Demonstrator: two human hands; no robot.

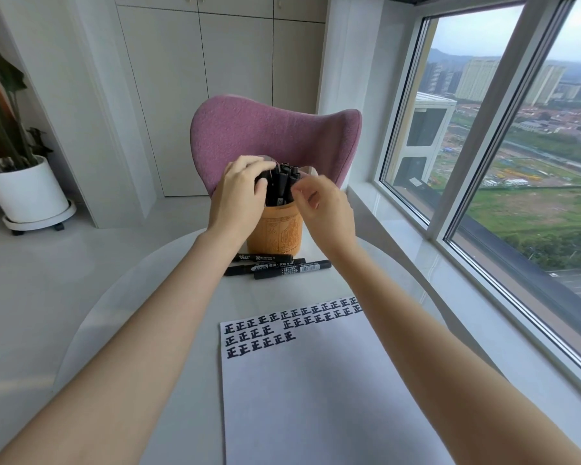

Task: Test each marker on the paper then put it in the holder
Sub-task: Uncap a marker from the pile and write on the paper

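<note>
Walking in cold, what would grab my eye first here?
Two hands meet mid-frame at a carved tan holder crammed with black markers, the left hand curled round the bunch, the right hand beside it. Three loose markers lie just before the holder, and nearer, a white paper carries rows of bold black characters.

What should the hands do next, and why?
Probably the left hand and right hand should leave the upright black markers in the carved orange holder and pick up one of the three loose black markers lying before it, likely untested on the white paper.
</note>
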